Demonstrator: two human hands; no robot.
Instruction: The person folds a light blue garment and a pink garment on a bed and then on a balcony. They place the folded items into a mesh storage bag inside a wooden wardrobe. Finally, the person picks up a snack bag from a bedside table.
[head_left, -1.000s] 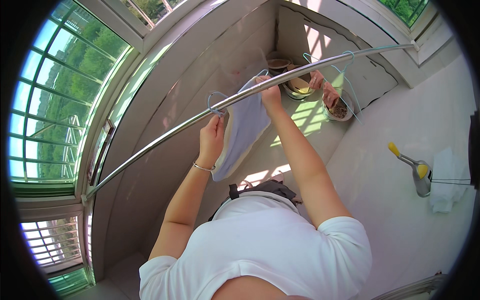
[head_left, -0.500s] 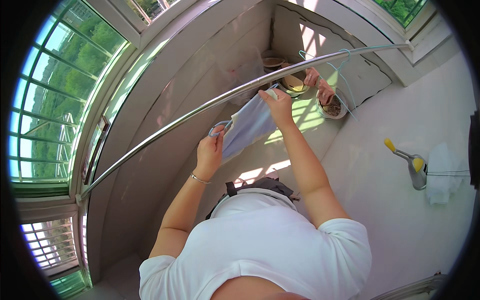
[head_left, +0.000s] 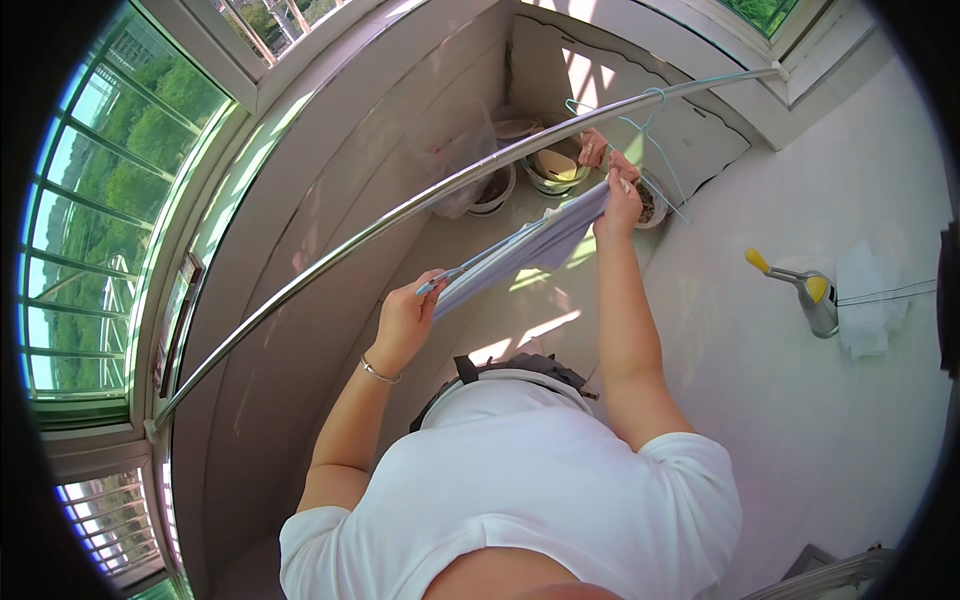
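Note:
Stretched between my two hands is a pale blue cloth, perhaps a garment, pulled into a taut slanting strip with folds hanging below. My left hand, with a bracelet on the wrist, is closed around a light blue clothes hanger at the cloth's near-left end. The hanger runs along the cloth's upper edge, partly hidden. My right hand pinches the far-right end of the cloth. Both hands are below the metal rail in the picture.
The rail crosses from the left window to the far right wall. A teal hanger hangs on it; pink pieces appear beside it. Behind are a clear plastic bag and pots. A yellow-handled grey tool is on the right wall.
My right hand has moved right, away from my left, pulling the cloth from a hanging sheet into a taut strip. My left hand has shifted slightly left and down.

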